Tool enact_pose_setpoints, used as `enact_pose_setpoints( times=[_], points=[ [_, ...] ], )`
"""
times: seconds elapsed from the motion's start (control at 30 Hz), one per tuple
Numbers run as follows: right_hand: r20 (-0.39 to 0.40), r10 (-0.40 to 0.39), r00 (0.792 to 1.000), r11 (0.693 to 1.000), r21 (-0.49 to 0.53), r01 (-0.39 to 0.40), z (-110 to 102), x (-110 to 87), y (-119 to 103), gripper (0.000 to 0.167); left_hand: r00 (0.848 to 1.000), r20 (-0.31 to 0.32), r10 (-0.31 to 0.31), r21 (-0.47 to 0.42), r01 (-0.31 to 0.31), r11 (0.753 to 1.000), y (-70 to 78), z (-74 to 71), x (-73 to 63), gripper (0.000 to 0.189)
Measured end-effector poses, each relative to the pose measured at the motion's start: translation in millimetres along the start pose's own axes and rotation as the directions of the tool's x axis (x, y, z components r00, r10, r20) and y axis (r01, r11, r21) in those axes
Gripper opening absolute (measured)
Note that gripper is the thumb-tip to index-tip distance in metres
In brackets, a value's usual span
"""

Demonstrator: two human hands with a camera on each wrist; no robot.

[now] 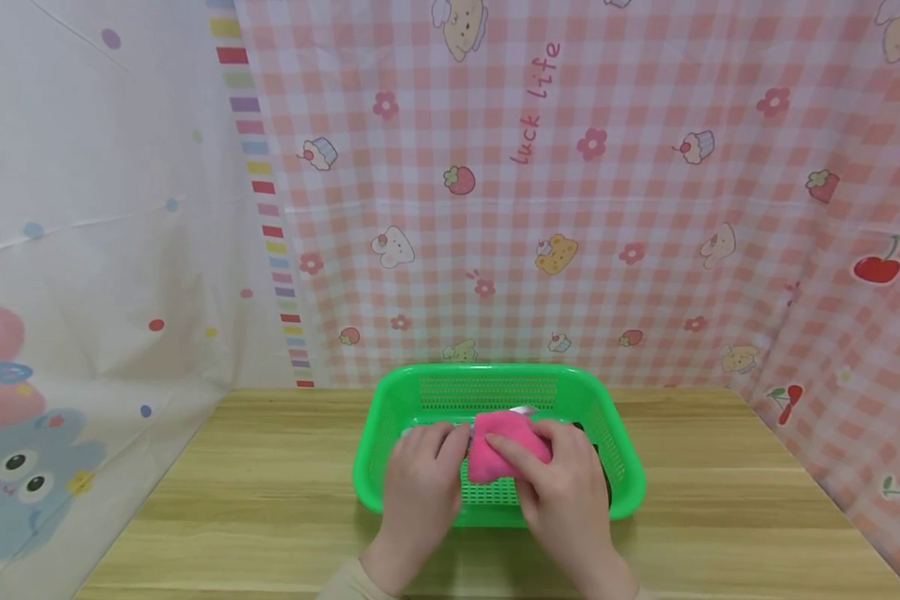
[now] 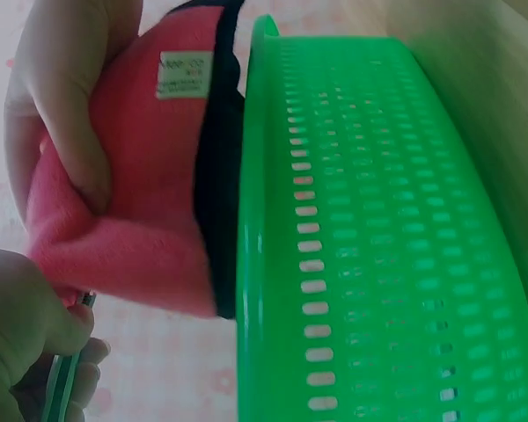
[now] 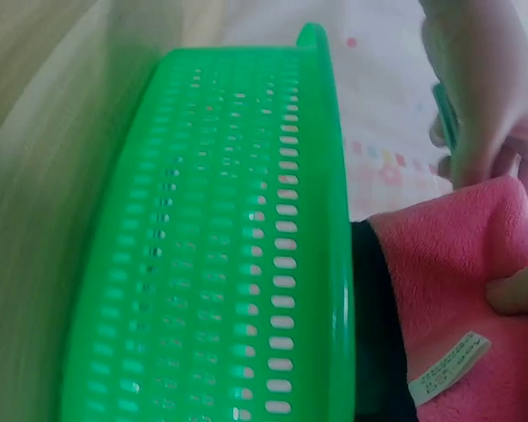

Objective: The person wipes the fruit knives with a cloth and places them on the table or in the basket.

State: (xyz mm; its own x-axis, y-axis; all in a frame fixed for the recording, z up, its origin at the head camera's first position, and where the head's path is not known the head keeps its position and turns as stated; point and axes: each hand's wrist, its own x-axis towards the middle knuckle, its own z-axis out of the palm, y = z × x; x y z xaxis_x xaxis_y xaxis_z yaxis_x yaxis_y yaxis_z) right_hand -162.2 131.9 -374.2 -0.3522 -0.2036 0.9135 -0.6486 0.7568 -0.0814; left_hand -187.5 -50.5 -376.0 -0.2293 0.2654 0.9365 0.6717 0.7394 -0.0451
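My right hand (image 1: 570, 483) grips a pink cloth (image 1: 498, 446) with a dark edge and a white label, thumb pressed into its folds. In the left wrist view, my left hand (image 2: 26, 325) holds a slim green handle (image 2: 63, 378), its fingers curled round it. The upper end of this handle meets the folded cloth, which hides what lies beyond. A shiny pale tip (image 1: 523, 409) shows past the cloth's far edge in the head view. Both hands are over the green basket (image 1: 367, 462), the cloth's dark edge close by its rim in the wrist views.
The basket has slotted walls and stands on a wood-grain table (image 1: 720, 492). Inside it, partly hidden by the hands, are some small items, among them something black (image 1: 606, 479) at the right. A pink checked curtain (image 1: 645, 200) hangs behind, and a white patterned curtain (image 1: 120, 250) at the left.
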Motion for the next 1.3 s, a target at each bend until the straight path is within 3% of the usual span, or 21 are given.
enact_pose_setpoints(
  times=[0.2,0.53,1.3],
  points=[
    [0.007,0.024,1.000,0.999,-0.034,-0.024,2,-0.4,-4,0.045,1.000,0.001,-0.002,-0.034,0.002,0.999,3.9,-1.6,-0.2,0.025],
    [0.000,0.037,0.999,0.997,-0.064,-0.037,2,-0.7,-2,0.046,1.000,0.004,-0.011,-0.064,0.011,0.998,5.6,-4.0,-1.8,0.015],
    [-0.026,0.170,0.985,0.979,-0.109,-0.172,-14,-2.2,30,0.051,1.000,-0.011,0.000,-0.081,-0.001,0.997,4.7,-4.6,-2.4,0.015]
  ],
)
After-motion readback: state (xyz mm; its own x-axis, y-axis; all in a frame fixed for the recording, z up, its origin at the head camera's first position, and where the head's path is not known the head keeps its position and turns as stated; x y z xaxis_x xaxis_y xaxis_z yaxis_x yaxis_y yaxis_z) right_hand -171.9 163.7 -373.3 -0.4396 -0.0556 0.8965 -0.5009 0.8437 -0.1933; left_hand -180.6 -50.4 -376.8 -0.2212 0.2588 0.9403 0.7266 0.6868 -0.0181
